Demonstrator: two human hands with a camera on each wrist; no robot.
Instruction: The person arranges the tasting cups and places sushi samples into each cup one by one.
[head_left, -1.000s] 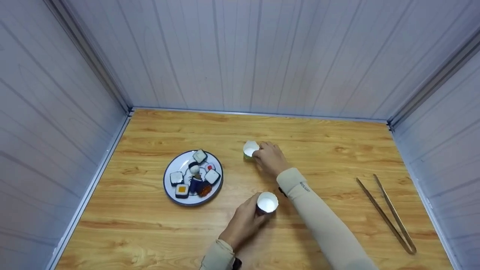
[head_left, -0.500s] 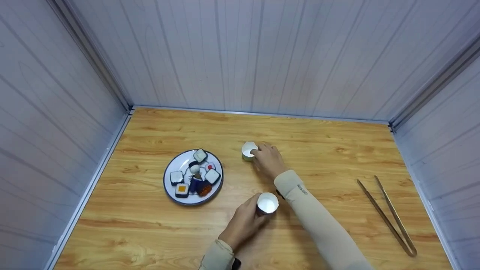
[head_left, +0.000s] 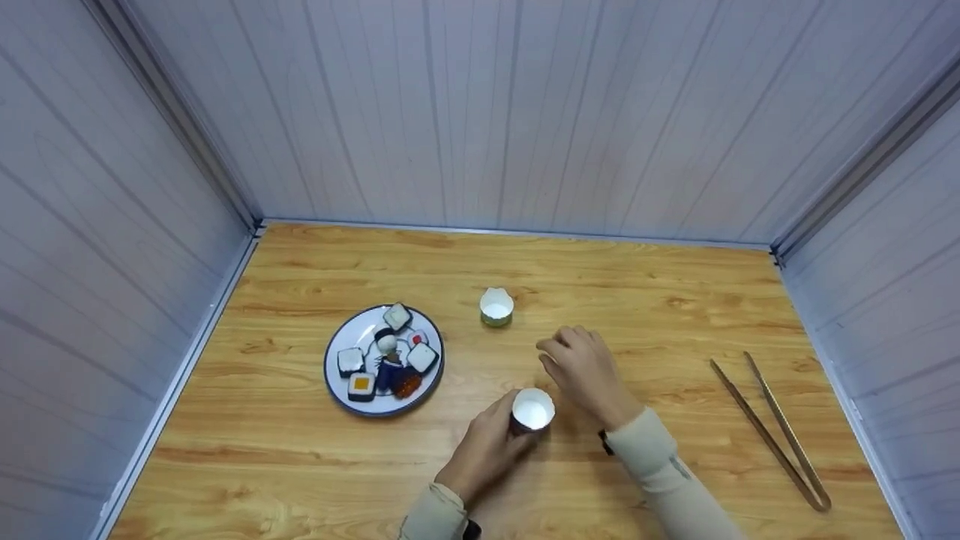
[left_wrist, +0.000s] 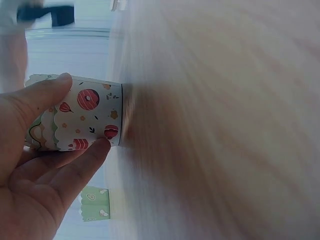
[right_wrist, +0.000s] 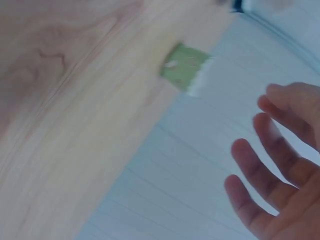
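Note:
My left hand (head_left: 487,450) grips a stack of paper baking cups (head_left: 533,410) near the front middle of the table. In the left wrist view the stack (left_wrist: 90,112) shows a white side printed with doughnuts and cakes, pinched between thumb and fingers. A single green paper cup (head_left: 496,307) stands upright further back, its scalloped white mouth facing up. My right hand (head_left: 589,373) is over the table to the right of both, holding nothing. Its fingers are loosely bent and spread in the right wrist view, apart from the blurred green cup (right_wrist: 186,67).
On the left a blue-rimmed plate (head_left: 341,390) bears several sushi pieces. Metal tongs (head_left: 776,431) lie spread on the right side of the wooden table (head_left: 285,465). Pale panel walls (head_left: 480,112) enclose the back and both sides.
My right hand has let go of the green cup and drawn back toward the front right. The green cup stays standing by itself. My left hand keeps its grip on the stack.

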